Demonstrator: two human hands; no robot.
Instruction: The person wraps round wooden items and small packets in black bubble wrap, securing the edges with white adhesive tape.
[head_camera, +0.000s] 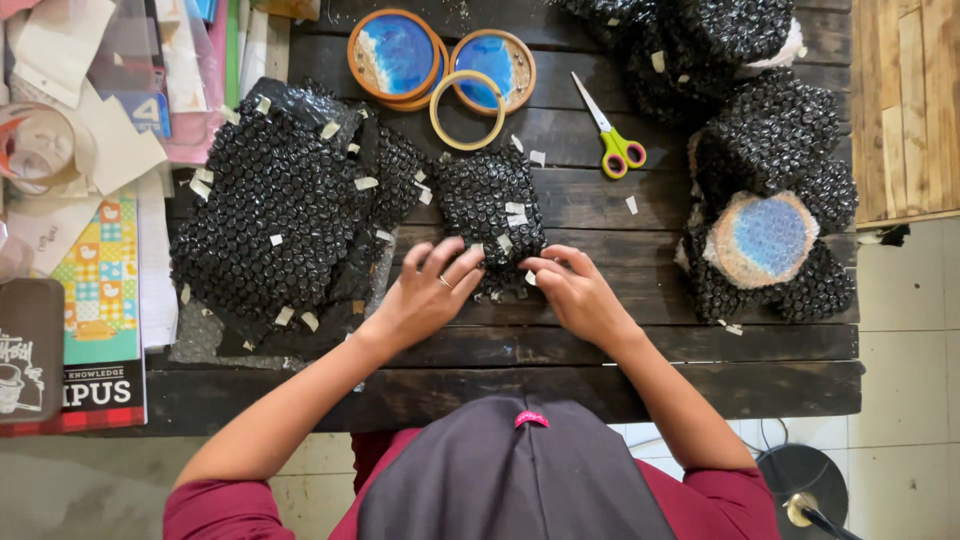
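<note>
Hands: your left hand and right hand both pinch one black bubble-wrap parcel at frame centre on the table. Two blue coasters, one tape ring, one scissors lie above.

We cannot see what the small black bubble-wrap parcel holds, and its near edge is covered by our hands, left and right. Our head covering hides the table's front edge. The pile of wrapped bundles is cut off at the top, the papers and tape roll at the left.
</note>
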